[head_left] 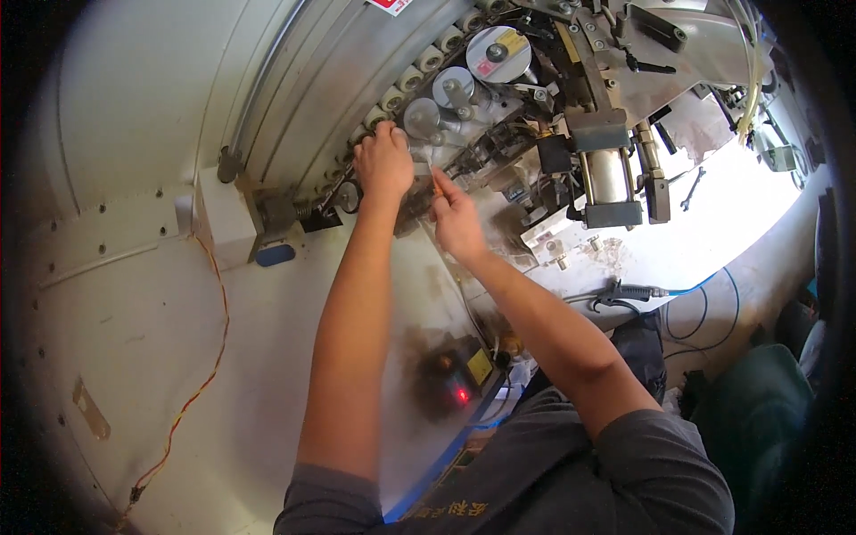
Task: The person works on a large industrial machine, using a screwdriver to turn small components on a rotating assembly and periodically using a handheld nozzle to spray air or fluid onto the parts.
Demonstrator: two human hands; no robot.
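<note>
Both my arms reach into a machine with a row of white rollers and round metal wheels. My left hand is closed at the lower end of the roller row, beside a grey wheel. What its fingers grip is hidden by the hand. My right hand is wrapped around a thin orange-handled tool, close to the right of my left hand. The tool's narrow tip points up toward the wheels; its exact kind is too small to tell.
A metal cylinder and clamps stand to the right. An air blow gun with a blue hose lies on the right side, a wrench farther up. Below my hands is a dark box with a red light. A twisted wire hangs left.
</note>
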